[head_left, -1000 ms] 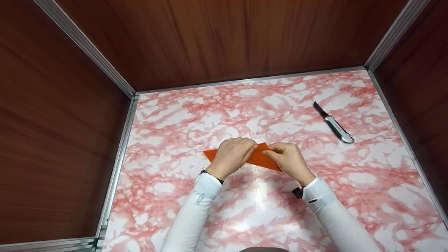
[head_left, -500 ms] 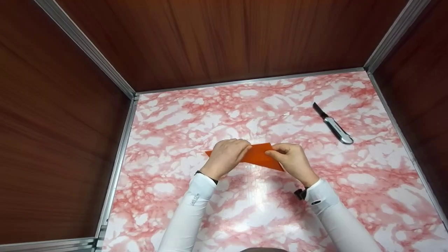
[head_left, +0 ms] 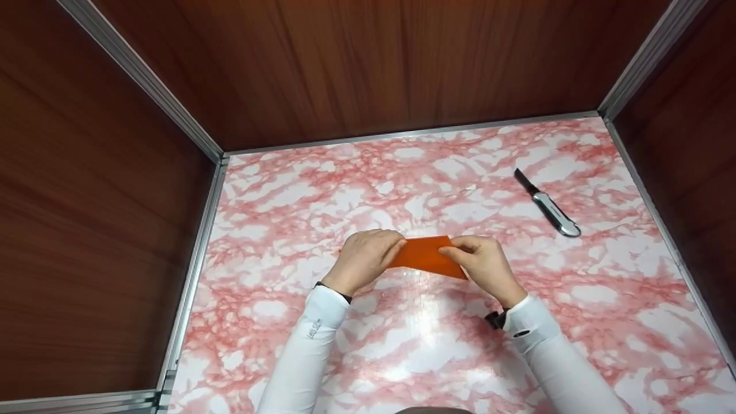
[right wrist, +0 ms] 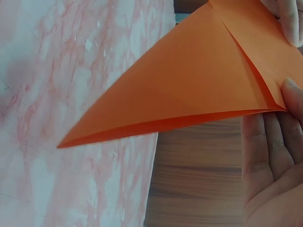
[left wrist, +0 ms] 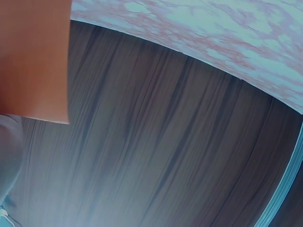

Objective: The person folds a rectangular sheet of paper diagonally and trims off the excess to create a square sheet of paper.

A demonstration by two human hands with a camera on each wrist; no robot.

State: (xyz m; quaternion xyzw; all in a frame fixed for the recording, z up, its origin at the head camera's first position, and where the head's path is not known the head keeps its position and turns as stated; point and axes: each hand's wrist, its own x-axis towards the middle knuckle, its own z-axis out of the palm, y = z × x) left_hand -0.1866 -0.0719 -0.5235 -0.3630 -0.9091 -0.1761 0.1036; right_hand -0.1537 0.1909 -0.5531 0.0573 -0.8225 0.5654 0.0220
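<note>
A folded sheet of orange paper (head_left: 425,255) is held between my hands over the table. My left hand (head_left: 365,259) grips its left part from above, hiding nearly all of that end. At the upper right corner my right hand (head_left: 486,264) pinches the sheet. In the right wrist view, the thumb (right wrist: 292,97) lies on the paper with fingers behind it, and the folded paper (right wrist: 161,85) shows a slit between its layers and a pointed corner hanging free. Only a strip of paper (left wrist: 33,61) appears in the left wrist view, with part of a hand below it.
A knife (head_left: 549,210) with its blade out lies on the red-and-white marbled table (head_left: 299,190), at the far right. Dark wood panels (head_left: 356,69) with metal edging (head_left: 190,276) enclose the table at the back and sides.
My left hand has slid left along the paper, uncovering more of its middle. My right hand has shifted slightly right, still pinching the corner. The knife stays put.
</note>
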